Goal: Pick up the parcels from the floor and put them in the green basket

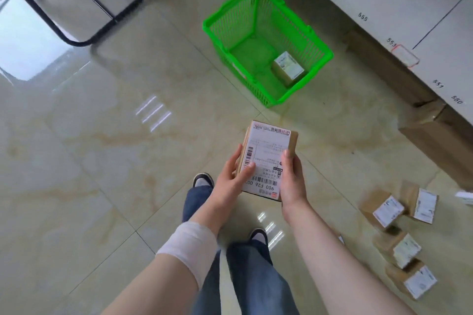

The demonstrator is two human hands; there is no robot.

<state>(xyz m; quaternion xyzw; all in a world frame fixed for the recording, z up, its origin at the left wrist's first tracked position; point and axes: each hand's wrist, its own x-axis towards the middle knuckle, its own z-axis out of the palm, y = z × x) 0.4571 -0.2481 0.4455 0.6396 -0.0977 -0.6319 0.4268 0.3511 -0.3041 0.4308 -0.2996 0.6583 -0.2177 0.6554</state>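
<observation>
The person stands on a glossy tiled floor (102, 135) and holds one brown parcel (268, 146) in front of the body, clear of the floor.

- Left hand (230, 179): grasps the parcel's left edge, with the thumb on the white label and the fingers wrapped round the side.
- Right hand (293, 181): grasps the parcel's right edge, with the thumb lying on top of the label.
- The label faces up and its barcodes are visible.

The green basket (217, 33) stands on the floor ahead of the held parcel, well apart from it and near the white shelf unit (384, 7). One small boxed parcel (288, 68) lies inside the basket, against the wall on the person's right.

A cluster of loose parcels (384, 208) lies on the floor to the person's right. At least four are visible, each brown with a white label, and some touch one another.

Larger cardboard cartons (440, 133) sit on the floor below the shelf unit. A black-framed fabric cart (76, 0) stands at the far left. A white bandage (189, 245) wraps the left forearm.
</observation>
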